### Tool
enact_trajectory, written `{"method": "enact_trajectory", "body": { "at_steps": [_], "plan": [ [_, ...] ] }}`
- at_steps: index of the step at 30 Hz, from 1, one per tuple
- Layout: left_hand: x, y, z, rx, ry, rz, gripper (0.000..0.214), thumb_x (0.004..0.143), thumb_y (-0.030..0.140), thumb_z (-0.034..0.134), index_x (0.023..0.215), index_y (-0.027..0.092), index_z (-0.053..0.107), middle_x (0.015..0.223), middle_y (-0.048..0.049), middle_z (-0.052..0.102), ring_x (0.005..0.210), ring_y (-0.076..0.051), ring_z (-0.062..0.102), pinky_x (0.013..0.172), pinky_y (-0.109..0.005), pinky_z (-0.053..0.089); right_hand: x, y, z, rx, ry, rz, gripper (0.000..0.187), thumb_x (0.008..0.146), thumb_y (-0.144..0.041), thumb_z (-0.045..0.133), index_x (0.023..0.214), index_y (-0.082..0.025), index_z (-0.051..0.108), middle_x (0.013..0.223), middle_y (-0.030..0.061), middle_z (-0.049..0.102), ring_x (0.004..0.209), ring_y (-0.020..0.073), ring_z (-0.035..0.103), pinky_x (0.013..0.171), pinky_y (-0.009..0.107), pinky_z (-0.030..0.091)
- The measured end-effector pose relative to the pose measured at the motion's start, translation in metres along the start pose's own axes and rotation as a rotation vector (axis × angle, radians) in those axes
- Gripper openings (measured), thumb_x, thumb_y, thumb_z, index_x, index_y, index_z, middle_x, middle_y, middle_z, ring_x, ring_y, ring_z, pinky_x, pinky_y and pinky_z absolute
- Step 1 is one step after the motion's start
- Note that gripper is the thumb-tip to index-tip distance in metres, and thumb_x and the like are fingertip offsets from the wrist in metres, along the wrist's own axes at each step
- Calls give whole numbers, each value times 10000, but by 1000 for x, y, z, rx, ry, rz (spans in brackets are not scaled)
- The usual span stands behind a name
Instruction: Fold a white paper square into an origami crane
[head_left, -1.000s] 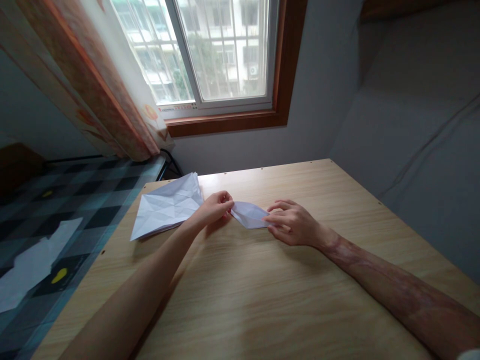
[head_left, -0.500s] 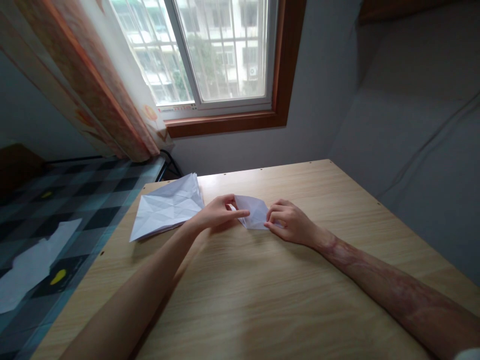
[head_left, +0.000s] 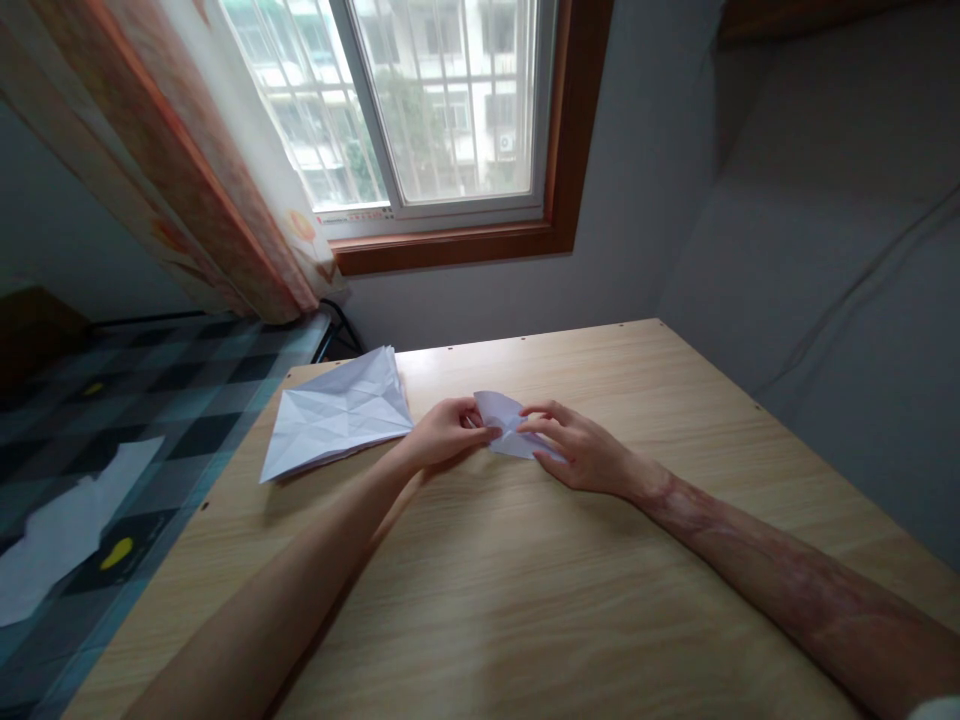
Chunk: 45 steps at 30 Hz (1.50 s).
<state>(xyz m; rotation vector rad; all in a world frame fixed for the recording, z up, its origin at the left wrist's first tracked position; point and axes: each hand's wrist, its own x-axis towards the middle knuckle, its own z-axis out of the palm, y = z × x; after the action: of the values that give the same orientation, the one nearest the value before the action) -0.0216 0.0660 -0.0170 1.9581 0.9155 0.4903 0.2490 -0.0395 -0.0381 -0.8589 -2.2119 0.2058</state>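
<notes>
A small folded white paper piece (head_left: 504, 423) lies on the wooden table (head_left: 525, 590), between both of my hands. My left hand (head_left: 448, 434) pinches its left edge with curled fingers. My right hand (head_left: 576, 448) presses on its right part, fingertips bent onto the paper. Left of my left hand, a stack of creased white paper sheets (head_left: 335, 420) rests near the table's far left corner.
A window (head_left: 420, 105) with a patterned curtain (head_left: 195, 160) stands behind the table. A bed with a checked cover (head_left: 112, 400) lies left of the table, with a white sheet (head_left: 52, 530) on it. A grey wall runs along the right.
The small paper was turned and partly folded up between my hands. Both hands moved closer together over it.
</notes>
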Motion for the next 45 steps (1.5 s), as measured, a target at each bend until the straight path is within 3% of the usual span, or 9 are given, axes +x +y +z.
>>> {"method": "enact_trajectory", "body": {
  "at_steps": [7,13,20,23,27,32,36,39,45],
  "plan": [
    [-1,-4,2,2,16,40,458,870,600,794,948,152,739,748,6,653,656,-134,530,602,-243,378,0,-4,-1,118,-10,36,667,962,-133,678,1570,-309,465,1517,142,563,1213,303,679,1094,530,623],
    [-4,0,2,94,36,59,418,923,574,720,899,157,697,696,20,604,635,-129,490,589,-244,337,-4,5,2,229,209,241,748,1029,-307,682,1685,-316,325,1668,176,436,1075,259,716,1050,523,627],
    [-7,4,12,89,86,134,373,986,526,650,1104,177,711,842,-9,698,660,-130,530,613,-249,398,1,11,-4,244,69,307,305,1120,-252,486,1261,-227,756,1191,97,801,1131,271,721,1039,468,563],
    [-8,4,20,27,154,153,401,988,545,676,1186,196,676,948,-28,740,697,-133,586,645,-248,455,3,7,-4,207,24,271,183,1074,-230,606,1161,-228,767,1110,84,805,1047,256,721,975,425,559],
    [-11,8,23,97,151,174,377,1055,550,596,1005,190,698,823,-23,717,710,-161,621,675,-272,480,4,3,-2,157,15,230,62,1014,-197,704,1041,-241,739,1031,57,797,1004,247,714,954,405,542],
    [-15,17,14,218,-10,372,356,1086,501,560,1124,198,744,1130,-107,798,1050,-245,726,1000,-368,538,3,10,2,165,147,241,86,968,-181,731,992,-238,672,1059,65,748,1033,258,697,972,429,547],
    [-15,15,13,326,-75,524,324,1004,418,719,1257,216,713,1305,-129,774,1207,-272,715,1120,-411,507,-1,19,3,200,313,341,372,930,-175,732,1280,-254,630,1240,85,660,1052,247,691,1014,464,578],
    [-12,9,13,361,-103,559,331,1033,364,684,1335,229,703,1372,-129,760,1264,-264,707,1148,-423,503,-3,22,-1,233,274,331,511,927,-133,682,1404,-304,623,1396,94,606,1123,245,682,1060,484,579],
    [-7,-2,6,269,-128,557,372,1046,396,709,1394,268,740,1409,-123,762,1288,-254,718,1161,-424,517,-1,17,-16,305,141,215,312,956,-170,694,1253,-265,711,1361,110,651,1112,253,677,1004,453,604]
  ]
}}
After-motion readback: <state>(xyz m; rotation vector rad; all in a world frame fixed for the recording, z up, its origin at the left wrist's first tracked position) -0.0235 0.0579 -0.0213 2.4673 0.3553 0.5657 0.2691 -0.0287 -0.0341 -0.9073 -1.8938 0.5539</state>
